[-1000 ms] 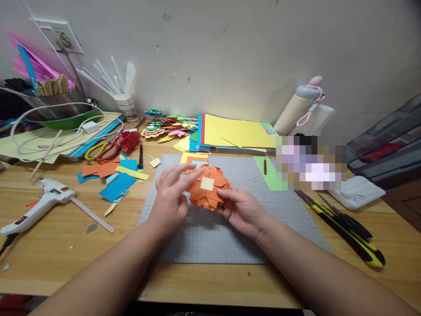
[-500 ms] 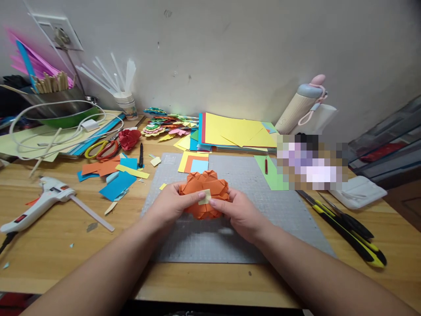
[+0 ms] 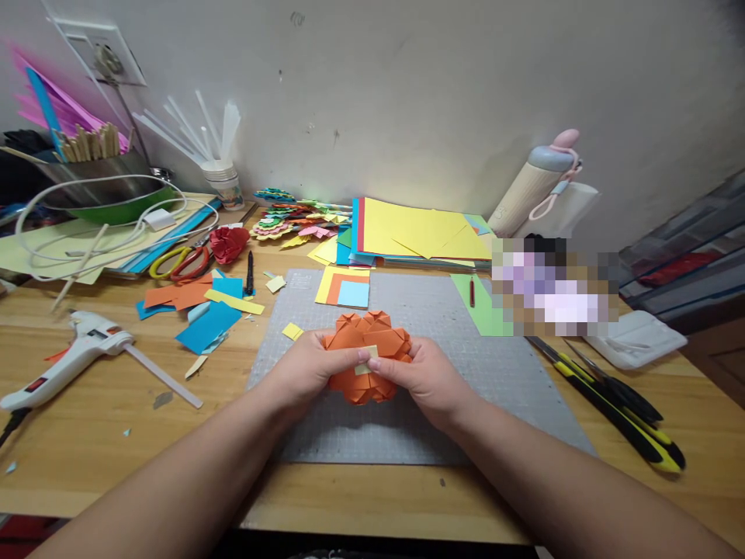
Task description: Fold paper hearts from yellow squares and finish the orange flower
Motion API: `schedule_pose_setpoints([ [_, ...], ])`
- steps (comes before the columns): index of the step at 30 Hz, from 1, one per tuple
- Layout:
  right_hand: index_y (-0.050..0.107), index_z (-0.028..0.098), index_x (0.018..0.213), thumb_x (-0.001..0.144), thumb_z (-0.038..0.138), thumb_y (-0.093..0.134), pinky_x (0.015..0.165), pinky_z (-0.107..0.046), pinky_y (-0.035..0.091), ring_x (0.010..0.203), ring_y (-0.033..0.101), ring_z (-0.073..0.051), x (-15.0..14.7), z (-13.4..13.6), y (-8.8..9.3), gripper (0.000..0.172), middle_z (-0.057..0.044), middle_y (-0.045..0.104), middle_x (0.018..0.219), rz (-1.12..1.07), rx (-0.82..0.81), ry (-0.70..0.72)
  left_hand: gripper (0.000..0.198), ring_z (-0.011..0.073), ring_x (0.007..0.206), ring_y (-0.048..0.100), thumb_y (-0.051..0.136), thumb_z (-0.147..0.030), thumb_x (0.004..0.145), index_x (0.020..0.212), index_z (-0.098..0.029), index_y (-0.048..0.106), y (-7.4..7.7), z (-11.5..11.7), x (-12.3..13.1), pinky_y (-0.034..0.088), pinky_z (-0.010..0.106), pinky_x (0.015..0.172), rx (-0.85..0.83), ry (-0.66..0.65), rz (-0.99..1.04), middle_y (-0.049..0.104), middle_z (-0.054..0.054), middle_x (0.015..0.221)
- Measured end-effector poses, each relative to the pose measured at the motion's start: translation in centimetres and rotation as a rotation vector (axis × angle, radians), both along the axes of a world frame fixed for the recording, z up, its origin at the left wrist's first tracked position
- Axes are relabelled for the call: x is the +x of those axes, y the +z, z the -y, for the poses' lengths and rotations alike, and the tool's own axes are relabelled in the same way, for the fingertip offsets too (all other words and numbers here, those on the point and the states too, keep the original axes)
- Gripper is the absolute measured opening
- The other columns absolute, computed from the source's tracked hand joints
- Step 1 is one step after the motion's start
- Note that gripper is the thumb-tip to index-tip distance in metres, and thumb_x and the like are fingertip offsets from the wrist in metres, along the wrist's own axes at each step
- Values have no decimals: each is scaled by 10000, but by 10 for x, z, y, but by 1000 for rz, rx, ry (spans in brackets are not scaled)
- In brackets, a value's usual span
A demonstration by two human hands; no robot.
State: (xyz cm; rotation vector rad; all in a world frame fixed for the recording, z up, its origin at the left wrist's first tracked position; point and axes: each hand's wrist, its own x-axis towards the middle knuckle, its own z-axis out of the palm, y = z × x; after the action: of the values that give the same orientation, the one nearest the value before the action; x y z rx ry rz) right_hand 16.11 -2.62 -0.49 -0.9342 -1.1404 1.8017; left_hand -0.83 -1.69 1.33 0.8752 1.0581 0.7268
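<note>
- A metal bowl [image 3: 98,180] stands at the far left, and wooden sticks [image 3: 88,144] rise from it in a thick bunch; a green bowl [image 3: 123,206] shows under it.
- Pink sheets [image 3: 70,105] stand there also, but I cannot tell if they are inside the bowl or behind it.
- Near the wall, a paper cup [image 3: 226,192] contains several whitish sticks [image 3: 230,130], which lean in different directions.
- At the right, a bottle [image 3: 524,190] with a pink top is leaning; its content cannot be seen.
- The flower [image 3: 344,340] is of folded orange paper, with pointed folds around its edge, and a pale square [image 3: 362,369] lies on its middle.
- It is held over the near part of the grey mat [image 3: 466,435], between the two hands, with its flat face toward the person.
- The left hand [image 3: 306,361] is half closed and grips the left edge of the flower; its thumb reaches onto the square.
- The right hand [image 3: 434,382] grips the right edge in the same manner, its thumb also on the square; the other fingers of both hands are mostly hidden.
- Compared with one second ago, the left hand no longer has its fingers raised above the flower.
- Compared with half a second ago, the flower is a little lower, and the coloured card [image 3: 353,293] behind it shows completely.
</note>
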Motion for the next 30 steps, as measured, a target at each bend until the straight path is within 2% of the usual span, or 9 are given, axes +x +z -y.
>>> schedule_pose_setpoints([
  [5, 698, 172, 844, 716, 306, 727, 721, -304, 482, 672, 605, -138, -1, -1, 2, 187, -22, 686, 769, -8, -26, -10, 304, 136, 620, 616, 778, -314, 652, 869, -116, 700, -4, 0, 0, 454, 244, 604, 11, -4, 69, 702, 50, 747],
  [9, 682, 188, 945, 700, 304, 746, 775, -306, 471, 789, 622, -158, -2, -2, 1, 279, -34, 695, 894, -35, -49, -23, 301, 142, 647, 611, 770, -331, 665, 867, -116, 707, -7, 0, 0, 444, 245, 626, 35, 86, 92, 708, 61, 772],
  [15, 688, 176, 923, 688, 305, 761, 789, -302, 460, 816, 626, -164, 0, -3, -2, 277, -48, 701, 935, -31, -66, -45, 309, 171, 760, 635, 732, -325, 704, 936, -125, 695, -9, 0, 2, 457, 272, 717, 52, 48, 142, 715, 87, 893],
  [18, 679, 193, 969, 692, 294, 757, 798, -298, 460, 821, 632, -161, 1, -6, -1, 304, -45, 701, 969, -93, -105, -102, 311, 187, 802, 646, 734, -292, 692, 956, -131, 693, -7, -1, 1, 468, 286, 751, 56, 66, 126, 717, 88, 911],
  [20, 669, 197, 988, 692, 293, 757, 791, -295, 463, 824, 634, -164, 1, -7, -1, 324, -40, 703, 952, -119, -116, -151, 323, 184, 780, 648, 749, -290, 675, 951, -134, 691, -7, -2, 0, 476, 279, 726, 67, 80, 110, 718, 86, 903],
  [25, 656, 180, 851, 674, 299, 773, 680, -264, 464, 695, 614, -140, 2, -6, 0, 244, -14, 691, 809, -72, -124, -171, 328, 150, 669, 640, 781, -301, 642, 916, -143, 693, -6, -3, -3, 483, 245, 634, 91, 120, 29, 719, 61, 812],
  [30, 647, 191, 1005, 720, 319, 737, 795, -306, 473, 828, 638, -173, 1, -3, 3, 325, -50, 694, 968, -103, -98, -100, 338, 158, 693, 653, 789, -304, 637, 922, -140, 712, -3, -3, -2, 501, 259, 668, 91, 167, 55, 732, 69, 824],
])
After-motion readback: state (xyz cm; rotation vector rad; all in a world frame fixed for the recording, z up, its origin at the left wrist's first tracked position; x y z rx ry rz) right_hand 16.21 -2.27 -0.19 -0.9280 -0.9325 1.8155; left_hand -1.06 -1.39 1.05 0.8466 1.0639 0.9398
